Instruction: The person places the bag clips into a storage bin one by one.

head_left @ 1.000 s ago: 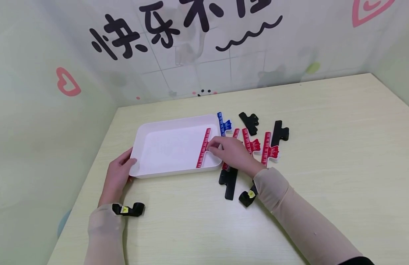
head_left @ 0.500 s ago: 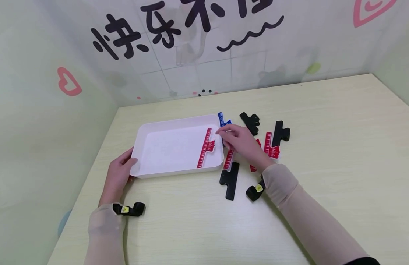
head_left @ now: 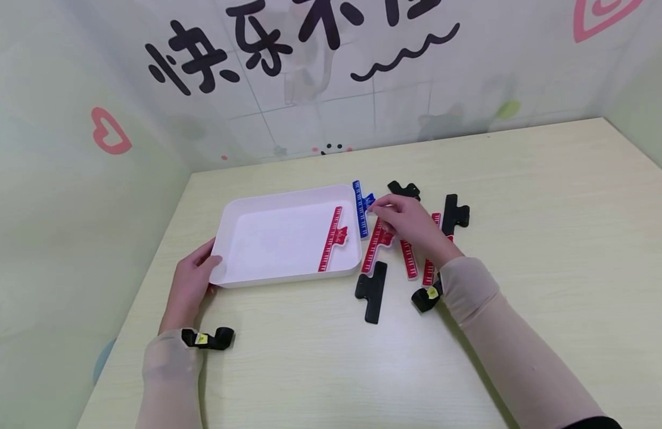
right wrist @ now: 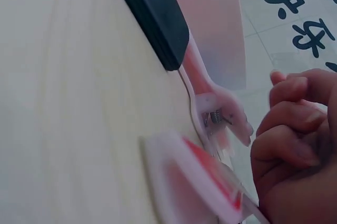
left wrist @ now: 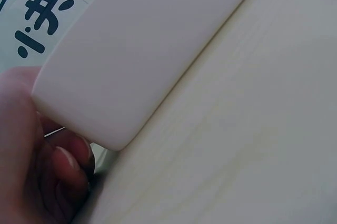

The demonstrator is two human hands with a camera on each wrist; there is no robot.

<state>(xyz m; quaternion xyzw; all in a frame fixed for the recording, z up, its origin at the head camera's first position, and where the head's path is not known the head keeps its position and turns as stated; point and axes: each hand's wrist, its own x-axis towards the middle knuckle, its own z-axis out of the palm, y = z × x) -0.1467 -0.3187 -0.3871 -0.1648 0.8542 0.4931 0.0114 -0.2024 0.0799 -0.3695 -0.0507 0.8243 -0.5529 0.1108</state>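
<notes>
My left hand [head_left: 188, 286] grips the near-left corner of the white tray [head_left: 285, 279], thumb over the rim and curled fingers beneath in the left wrist view. One red clip [head_left: 331, 241] lies inside the tray at the right. At the blue clip [head_left: 361, 211] beside the tray's right edge are the fingertips of my right hand [head_left: 413, 226]; whether they pinch its handle cannot be told. A red clip [head_left: 372, 250] lies just below this hand. In the right wrist view the hand [right wrist: 300, 145] has bent fingers beside a red and white clip [right wrist: 210, 176].
A black clip [head_left: 372, 292] lies nearest the front. Right of the tray are two more red clips [head_left: 409, 262], partly covered by my hand and wrist, and black clips at the back [head_left: 404, 189] and right [head_left: 454, 213]. The printed wall covering [head_left: 331, 119] stands behind the table.
My right hand has left the red clip in the tray and moved right and back to the blue clip. My left hand stays on the tray.
</notes>
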